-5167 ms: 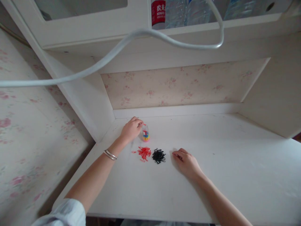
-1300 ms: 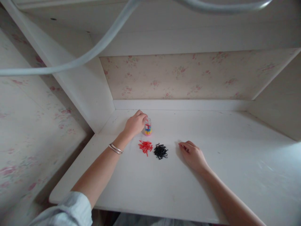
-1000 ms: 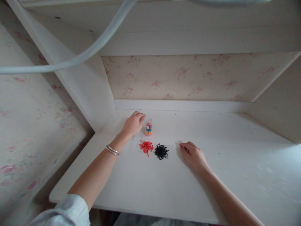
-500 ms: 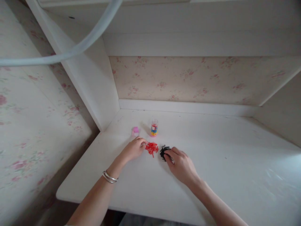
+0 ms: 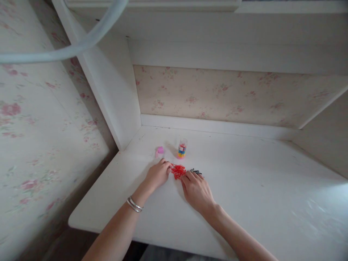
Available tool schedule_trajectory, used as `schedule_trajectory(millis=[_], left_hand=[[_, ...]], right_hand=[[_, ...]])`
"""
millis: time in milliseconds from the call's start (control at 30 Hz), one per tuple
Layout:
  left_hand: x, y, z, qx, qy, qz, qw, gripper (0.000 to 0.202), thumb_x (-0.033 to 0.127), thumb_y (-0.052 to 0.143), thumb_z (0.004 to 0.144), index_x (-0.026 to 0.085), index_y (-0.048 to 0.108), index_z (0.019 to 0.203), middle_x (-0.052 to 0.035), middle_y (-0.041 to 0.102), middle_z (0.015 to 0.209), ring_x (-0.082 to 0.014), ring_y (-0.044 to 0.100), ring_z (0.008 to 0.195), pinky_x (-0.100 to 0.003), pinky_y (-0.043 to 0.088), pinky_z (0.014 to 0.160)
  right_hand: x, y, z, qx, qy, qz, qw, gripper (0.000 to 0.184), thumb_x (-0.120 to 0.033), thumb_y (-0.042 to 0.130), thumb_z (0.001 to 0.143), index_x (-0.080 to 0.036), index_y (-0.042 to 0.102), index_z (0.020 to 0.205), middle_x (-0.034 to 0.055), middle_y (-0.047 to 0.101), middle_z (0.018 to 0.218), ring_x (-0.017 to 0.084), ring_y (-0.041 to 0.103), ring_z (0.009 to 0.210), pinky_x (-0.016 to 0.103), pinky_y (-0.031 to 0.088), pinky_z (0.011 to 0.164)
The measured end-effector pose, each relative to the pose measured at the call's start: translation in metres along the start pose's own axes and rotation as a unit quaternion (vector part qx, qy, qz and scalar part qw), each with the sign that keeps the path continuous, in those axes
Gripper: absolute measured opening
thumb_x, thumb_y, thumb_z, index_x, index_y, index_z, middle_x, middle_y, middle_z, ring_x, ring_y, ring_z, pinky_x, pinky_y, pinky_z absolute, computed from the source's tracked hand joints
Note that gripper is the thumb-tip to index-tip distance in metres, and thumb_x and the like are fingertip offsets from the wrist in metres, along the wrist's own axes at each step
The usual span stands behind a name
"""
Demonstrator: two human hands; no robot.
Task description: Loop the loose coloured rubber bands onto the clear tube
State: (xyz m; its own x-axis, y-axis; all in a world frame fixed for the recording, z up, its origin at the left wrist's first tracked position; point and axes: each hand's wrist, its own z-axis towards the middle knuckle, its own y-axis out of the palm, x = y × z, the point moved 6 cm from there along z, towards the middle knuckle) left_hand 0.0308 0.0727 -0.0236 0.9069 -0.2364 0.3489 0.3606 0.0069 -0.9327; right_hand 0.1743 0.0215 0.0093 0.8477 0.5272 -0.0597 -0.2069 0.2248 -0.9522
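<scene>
On the white tabletop is a small heap of thin red pieces (image 5: pixel 178 171) that look like rubber bands. My left hand (image 5: pixel 159 174) is at the heap's left edge, thumb and fingers pinched together on red strands. From the right, my right hand (image 5: pixel 197 190) reaches the heap's other edge with its fingers curled down; what lies under its fingertips is hidden. Behind that hand, a heap of similar black pieces (image 5: pixel 196 171) is partly covered. Farther back stands a clear jar (image 5: pixel 182 149), uncapped, with red, blue and yellow contents.
A pink cap (image 5: pixel 160 149) lies left of the jar. White side panels and a low back ledge (image 5: pixel 217 126) bound the white table (image 5: pixel 244 203). A pale curved tube (image 5: pixel 81 45) crosses the upper left, close to the camera.
My right hand has moved left from the black heap to the right edge of the red heap. My left hand stays at the red heap. The view has shifted slightly.
</scene>
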Motion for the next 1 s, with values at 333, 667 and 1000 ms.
schedule_trajectory(millis=[333,667,1000], left_hand=[[-0.003,-0.002,0.003,0.04,-0.005,0.001,0.999,0.027,0.034,0.031,0.094,0.023,0.056,0.097,-0.0047,0.058,0.102,-0.0163,0.06,0.09,-0.027,0.044,0.076],[-0.003,-0.006,0.003,0.065,-0.037,-0.003,0.997,0.029,0.036,0.029,0.095,0.022,0.055,0.095,-0.0055,0.059,0.101,-0.0174,0.06,0.091,-0.028,0.045,0.076],[-0.002,-0.012,0.003,0.088,-0.038,-0.008,0.995,0.026,0.034,0.033,0.094,0.022,0.056,0.094,-0.0049,0.059,0.098,-0.017,0.06,0.088,-0.027,0.045,0.075]], right_hand=[[0.051,-0.036,0.022,0.064,0.071,0.07,0.993,0.032,-0.029,0.031,0.095,-0.022,0.062,0.087,0.0036,0.057,0.086,0.014,0.054,0.079,0.024,0.037,0.07],[0.064,-0.062,0.091,0.112,0.073,0.04,0.99,0.034,-0.03,0.032,0.094,-0.021,0.065,0.096,0.0064,0.058,0.094,0.015,0.054,0.082,0.026,0.037,0.068],[0.063,-0.06,0.099,0.117,0.054,0.033,0.991,0.034,-0.032,0.035,0.093,-0.021,0.067,0.091,0.006,0.059,0.092,0.017,0.053,0.086,0.026,0.037,0.071]])
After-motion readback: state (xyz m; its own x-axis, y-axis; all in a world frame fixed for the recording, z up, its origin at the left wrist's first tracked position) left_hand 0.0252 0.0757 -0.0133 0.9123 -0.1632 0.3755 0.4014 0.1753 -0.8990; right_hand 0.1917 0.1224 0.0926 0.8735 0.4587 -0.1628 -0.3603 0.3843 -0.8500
